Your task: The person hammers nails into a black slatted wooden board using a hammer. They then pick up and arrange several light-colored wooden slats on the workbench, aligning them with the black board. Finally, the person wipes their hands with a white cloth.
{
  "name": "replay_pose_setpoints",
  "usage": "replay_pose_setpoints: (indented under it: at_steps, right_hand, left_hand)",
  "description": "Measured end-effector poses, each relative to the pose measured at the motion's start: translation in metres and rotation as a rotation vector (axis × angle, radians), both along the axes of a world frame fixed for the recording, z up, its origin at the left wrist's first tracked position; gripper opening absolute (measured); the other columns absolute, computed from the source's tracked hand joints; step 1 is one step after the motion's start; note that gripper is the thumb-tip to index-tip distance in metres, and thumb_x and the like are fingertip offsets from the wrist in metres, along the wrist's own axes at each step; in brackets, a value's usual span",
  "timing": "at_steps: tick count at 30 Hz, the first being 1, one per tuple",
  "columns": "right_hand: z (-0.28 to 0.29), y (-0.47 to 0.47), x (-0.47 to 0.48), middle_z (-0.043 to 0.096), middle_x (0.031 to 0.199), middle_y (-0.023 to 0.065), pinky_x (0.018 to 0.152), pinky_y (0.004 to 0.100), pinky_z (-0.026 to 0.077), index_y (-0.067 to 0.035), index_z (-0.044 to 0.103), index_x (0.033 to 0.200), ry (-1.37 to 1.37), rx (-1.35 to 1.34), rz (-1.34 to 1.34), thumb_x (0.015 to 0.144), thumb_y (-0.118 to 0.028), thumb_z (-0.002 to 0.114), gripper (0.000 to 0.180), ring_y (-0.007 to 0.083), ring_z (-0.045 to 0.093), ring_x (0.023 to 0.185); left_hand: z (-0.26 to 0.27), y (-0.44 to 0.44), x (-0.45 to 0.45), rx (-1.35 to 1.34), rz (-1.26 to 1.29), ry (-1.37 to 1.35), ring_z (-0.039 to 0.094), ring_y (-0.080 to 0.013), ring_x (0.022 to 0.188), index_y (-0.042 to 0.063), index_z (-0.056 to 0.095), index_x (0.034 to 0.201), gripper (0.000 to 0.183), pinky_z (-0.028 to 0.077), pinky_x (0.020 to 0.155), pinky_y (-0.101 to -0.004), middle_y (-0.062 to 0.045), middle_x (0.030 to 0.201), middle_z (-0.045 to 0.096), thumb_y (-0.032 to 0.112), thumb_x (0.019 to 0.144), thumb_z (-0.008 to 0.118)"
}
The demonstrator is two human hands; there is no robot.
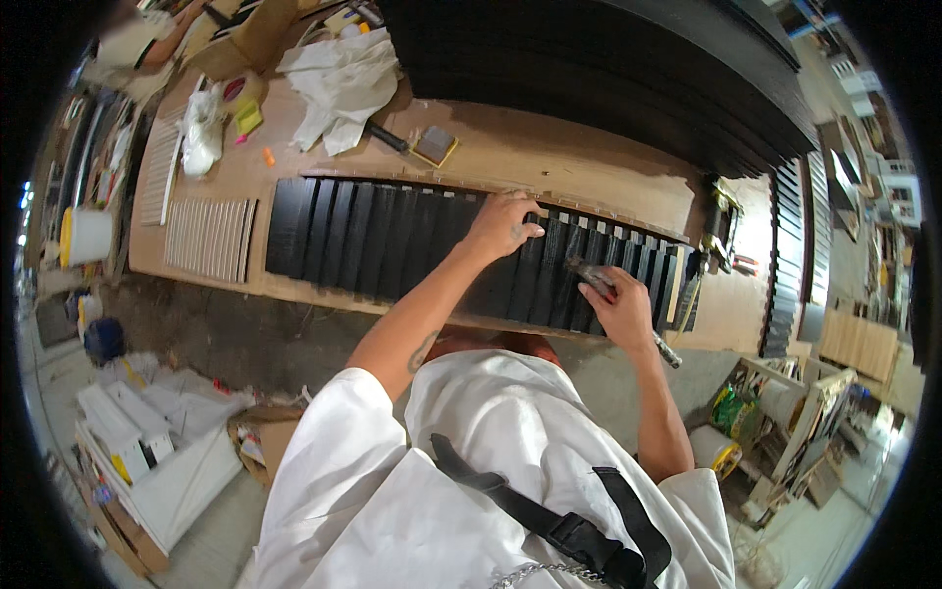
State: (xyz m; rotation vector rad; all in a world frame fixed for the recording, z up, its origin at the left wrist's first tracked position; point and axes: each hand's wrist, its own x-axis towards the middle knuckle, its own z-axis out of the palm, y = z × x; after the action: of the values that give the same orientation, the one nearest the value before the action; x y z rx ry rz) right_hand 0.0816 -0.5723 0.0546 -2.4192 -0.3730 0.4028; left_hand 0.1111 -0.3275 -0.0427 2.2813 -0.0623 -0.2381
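A row of black slats (441, 235) lies side by side on the wooden worktable (618, 147), forming a long panel. Small pale blocks (583, 221) show along its far edge. My left hand (504, 224) rests on that edge, thumb and forefinger apart, and I see nothing held in it. My right hand (622, 305) grips a long slim tool (666, 349) with a dark head and a red part near the fingers. Its head is over the slats right of my left hand; its exact kind is unclear, and my fingers hide its middle.
A pneumatic nailer (717, 221) stands at the panel's right end, with a yellowish hose beside it. Stacked black boards (589, 73) fill the far side. Pale slats (210, 239), a sanding pad (435, 145) and white cloth (342, 85) lie leftward. Another person's arm (165, 44) shows at far left.
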Motion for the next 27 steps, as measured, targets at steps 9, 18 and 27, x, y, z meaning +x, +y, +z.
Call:
replay_pose_setpoints:
  at_steps: [9,18,27]
  right_hand:
    - [-0.060,0.045,0.114,0.067,0.107,0.0295,0.089,0.0447,0.052,0.006,0.065,0.110,0.201,0.110,0.405,0.078,-0.027,0.068,0.046,0.0432,0.064,0.104]
    - [-0.073,0.072,0.145,0.067,0.075,0.0202,0.058,0.0393,0.050,0.007,0.065,0.091,0.445,-0.157,0.485,0.077,-0.028,0.067,0.037,0.0280,0.065,0.062]
    - [-0.056,0.041,0.146,0.064,0.065,0.0135,0.055,0.0369,0.049,0.001,0.064,0.081,0.515,-0.192,0.423,0.079,-0.030,0.068,0.032,0.0246,0.062,0.057]
  left_hand:
    - [0.028,-0.040,-0.140,0.363,-0.121,-0.186,0.040,-0.0334,0.138,0.002,0.048,0.139,0.064,0.035,0.115,-0.0437,-0.015,0.152,0.038,0.021,0.083,0.072]
    - [0.025,-0.044,-0.149,0.888,-0.442,-0.274,0.033,-0.0360,0.143,-0.006,0.040,0.144,0.063,0.031,0.119,-0.0439,-0.024,0.156,0.030,0.025,0.093,0.060]
    - [0.026,-0.058,-0.138,0.581,-0.386,-0.320,0.023,-0.0383,0.147,-0.004,0.041,0.144,0.069,0.020,0.120,-0.0559,-0.021,0.157,0.028,0.037,0.092,0.062]
